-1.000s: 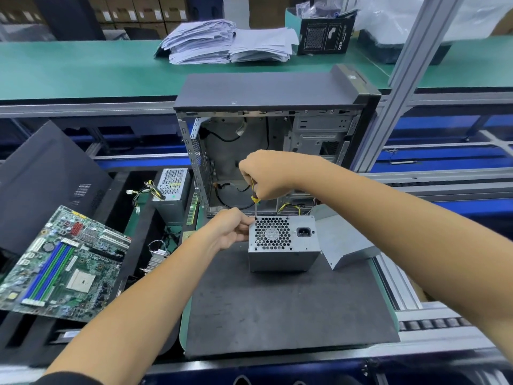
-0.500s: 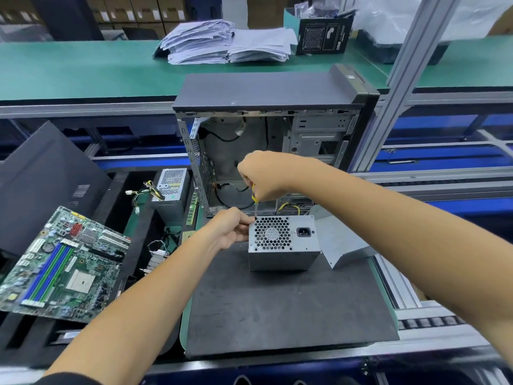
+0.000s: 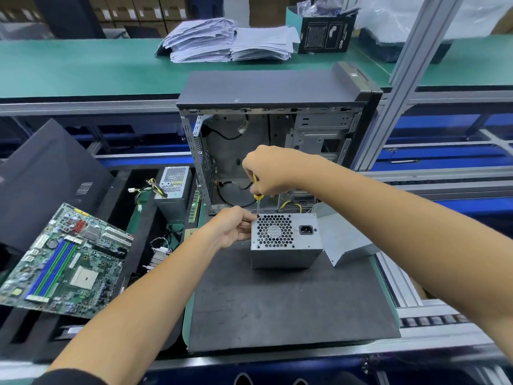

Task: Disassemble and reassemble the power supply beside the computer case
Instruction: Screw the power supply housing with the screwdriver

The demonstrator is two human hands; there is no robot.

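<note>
Grey sheet metal is what I am working on: the power supply (image 3: 286, 240) stands on the dark mat (image 3: 291, 307) at the middle of the frame, just in front of the open computer case (image 3: 277, 129), its fan grille and socket facing up towards me. My right hand (image 3: 270, 169) is clenched round the yellow handle of a screwdriver (image 3: 257, 200), whose tip meets the upper left corner of the grille. My left hand (image 3: 236, 226) grips the box's left edge to steady it. I judge the box fairly heavy, stiff and smooth-sided, so it could slide on the mat under the tool's push; the solid corners and flat sides are the places to hold, not the thin grille. A loose metal cover (image 3: 344, 240) lies just right of it.
</note>
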